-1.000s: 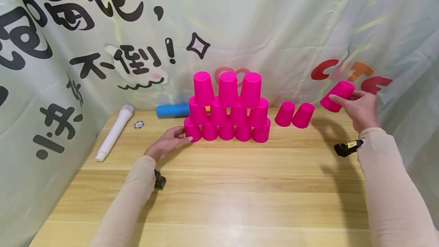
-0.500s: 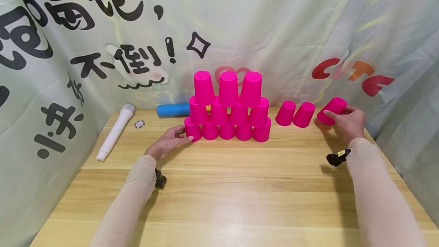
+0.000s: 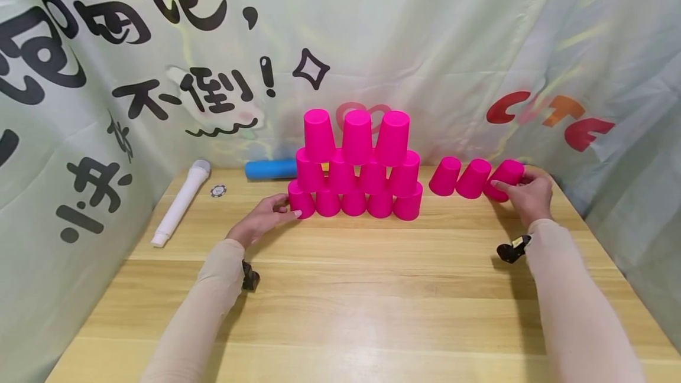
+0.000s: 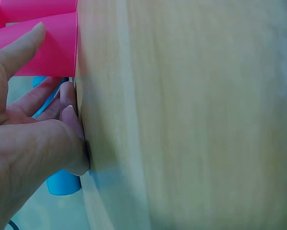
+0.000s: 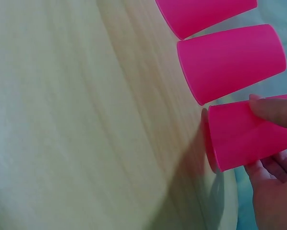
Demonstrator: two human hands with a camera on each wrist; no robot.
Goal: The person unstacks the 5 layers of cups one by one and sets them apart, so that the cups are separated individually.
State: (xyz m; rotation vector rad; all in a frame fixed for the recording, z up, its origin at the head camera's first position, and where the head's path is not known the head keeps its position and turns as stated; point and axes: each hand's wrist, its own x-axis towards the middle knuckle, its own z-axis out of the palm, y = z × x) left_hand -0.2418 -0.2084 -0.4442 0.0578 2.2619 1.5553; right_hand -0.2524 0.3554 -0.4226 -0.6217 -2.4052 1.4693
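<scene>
Wood-grain tbl (image 3: 362,300) w/ row of 5 pink cups (image 3: 353,204), 2 cups (image 3: 472,181) to R, wht mic (image 3: 181,204), chip (image 3: 218,191), blue tube (image 3: 270,169).

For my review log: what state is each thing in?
Left hand: touching bottom-left cup
Right hand: gripping rightmost cup
Rightmost cup: upside down
Two loose cups: upside down, standing
Stacked cups: upside down, three tiers
White microphone: lying down
Blue cylinder: lying, partly hidden
Round chip: lying flat

The right hand (image 5: 275,199) pinches a pink cup (image 5: 239,134) between thumb and fingers. Just past the thumb stands a second pink cup (image 5: 232,63), with a third pink cup (image 5: 206,14) farther out; the wooden table (image 5: 86,120) spreads ahead of the fingertips.
</scene>
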